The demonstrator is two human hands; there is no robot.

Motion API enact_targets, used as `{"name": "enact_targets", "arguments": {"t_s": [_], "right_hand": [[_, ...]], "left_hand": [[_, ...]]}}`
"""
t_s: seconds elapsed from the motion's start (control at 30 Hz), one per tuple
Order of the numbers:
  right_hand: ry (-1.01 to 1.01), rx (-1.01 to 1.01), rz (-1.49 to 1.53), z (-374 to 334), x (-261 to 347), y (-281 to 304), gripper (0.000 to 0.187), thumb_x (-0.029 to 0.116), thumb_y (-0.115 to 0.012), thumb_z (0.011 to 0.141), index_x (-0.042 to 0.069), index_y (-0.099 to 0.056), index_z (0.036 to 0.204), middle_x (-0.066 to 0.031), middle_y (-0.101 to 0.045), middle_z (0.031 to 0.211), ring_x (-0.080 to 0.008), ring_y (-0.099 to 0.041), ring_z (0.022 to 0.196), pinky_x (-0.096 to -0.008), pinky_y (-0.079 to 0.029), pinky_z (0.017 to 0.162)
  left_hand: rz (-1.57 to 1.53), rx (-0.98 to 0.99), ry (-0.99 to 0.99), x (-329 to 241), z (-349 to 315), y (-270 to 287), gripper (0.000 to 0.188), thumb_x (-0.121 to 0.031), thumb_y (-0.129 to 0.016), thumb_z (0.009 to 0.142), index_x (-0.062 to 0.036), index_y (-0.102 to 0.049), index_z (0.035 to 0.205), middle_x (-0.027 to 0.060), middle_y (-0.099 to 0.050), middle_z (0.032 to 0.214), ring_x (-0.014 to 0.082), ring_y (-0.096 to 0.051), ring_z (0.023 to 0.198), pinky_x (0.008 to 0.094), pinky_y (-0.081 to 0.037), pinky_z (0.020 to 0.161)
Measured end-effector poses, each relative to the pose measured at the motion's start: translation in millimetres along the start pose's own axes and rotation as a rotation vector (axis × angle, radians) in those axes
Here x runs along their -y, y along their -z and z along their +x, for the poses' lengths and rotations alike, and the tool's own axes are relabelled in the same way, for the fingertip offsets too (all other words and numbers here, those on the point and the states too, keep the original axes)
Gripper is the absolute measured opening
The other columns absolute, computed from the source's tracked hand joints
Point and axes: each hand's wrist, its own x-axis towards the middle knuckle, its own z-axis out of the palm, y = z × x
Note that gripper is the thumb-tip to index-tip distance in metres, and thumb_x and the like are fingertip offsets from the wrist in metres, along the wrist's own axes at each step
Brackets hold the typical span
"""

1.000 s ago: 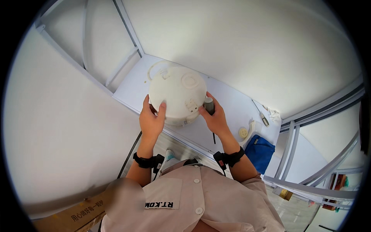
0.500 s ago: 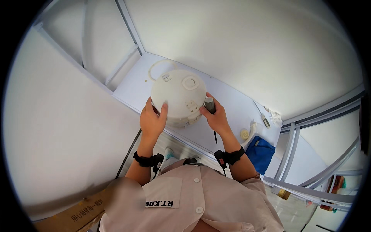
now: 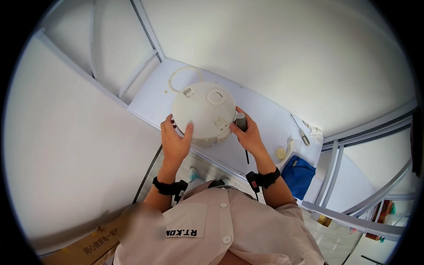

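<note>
A round white rice cooker (image 3: 203,108) sits on the narrow white table, its domed top with an oval vent facing up. My left hand (image 3: 176,140) grips its left edge, thumb on top and fingers at the side. From the right, my right hand (image 3: 250,136) holds the opposite side. A screwdriver (image 3: 241,122) with a grey handle is tucked in that same hand, its dark shaft pointing down toward me. Behind the cooker, at its far left, a pale ring (image 3: 169,78) lies on the table, partly hidden by the cooker.
On the table's right lie another screwdriver (image 3: 303,136), a crumpled white tissue (image 3: 315,132), a curved white handle (image 3: 289,149), a cream round part (image 3: 280,153) and a blue cloth pouch (image 3: 298,176). White walls border the table. A cardboard box (image 3: 95,245) stands at lower left.
The cooker's top has tipped slightly, showing its far-side openings at a different angle. My left fingers have shifted a little along its edge. My right hand keeps its hold.
</note>
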Motion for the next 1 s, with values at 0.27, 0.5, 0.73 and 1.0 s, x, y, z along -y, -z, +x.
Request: {"name": "enact_targets", "arguments": {"t_s": [0.27, 0.5, 0.73, 1.0], "right_hand": [[0.356, -0.161, -0.333, -6.5, -6.3, -6.1, 0.055, 0.012, -0.075, 0.094, 0.003, -0.059, 0.145, -0.0194, -0.061, 0.134, -0.033, -0.065, 0.117, -0.0404, -0.052, 0.101], [0.301, -0.125, -0.297, -12.0, -1.2, -8.6, 0.056, 0.011, -0.075, 0.092, 0.004, -0.059, 0.145, -0.0225, -0.059, 0.144, -0.0369, -0.064, 0.125, -0.0423, -0.052, 0.104], [0.379, -0.141, -0.265, -18.4, 3.9, -12.3, 0.057, 0.01, -0.076, 0.09, 0.006, -0.06, 0.145, -0.0247, -0.055, 0.151, -0.0397, -0.06, 0.134, -0.0433, -0.049, 0.11], [0.347, -0.12, -0.333, -18.9, 5.8, -16.3, 0.054, 0.007, -0.075, 0.094, 0.008, -0.06, 0.145, -0.0187, -0.05, 0.154, -0.0319, -0.055, 0.137, -0.042, -0.047, 0.111]], "left_hand": [[-0.284, 0.055, -0.092, 20.6, 8.8, -13.5, 0.083, -0.025, -0.073, 0.096, 0.0143, -0.031, 0.157, 0.0343, -0.045, 0.155, 0.0433, -0.048, 0.143, 0.0459, -0.04, 0.118], [-0.258, 0.031, -0.133, 17.4, 10.4, -8.5, 0.081, -0.023, -0.073, 0.095, 0.0137, -0.034, 0.156, 0.0316, -0.052, 0.149, 0.0404, -0.054, 0.138, 0.0437, -0.043, 0.115], [-0.193, -0.01, -0.226, 2.5, 15.1, 1.4, 0.082, -0.022, -0.076, 0.092, 0.0132, -0.037, 0.155, 0.0314, -0.054, 0.148, 0.0407, -0.057, 0.135, 0.0445, -0.045, 0.113], [-0.088, 0.044, -0.17, -1.3, 16.5, 5.3, 0.083, -0.027, -0.075, 0.092, 0.0141, -0.038, 0.153, 0.0345, -0.055, 0.145, 0.0456, -0.056, 0.134, 0.047, -0.045, 0.114]]}}
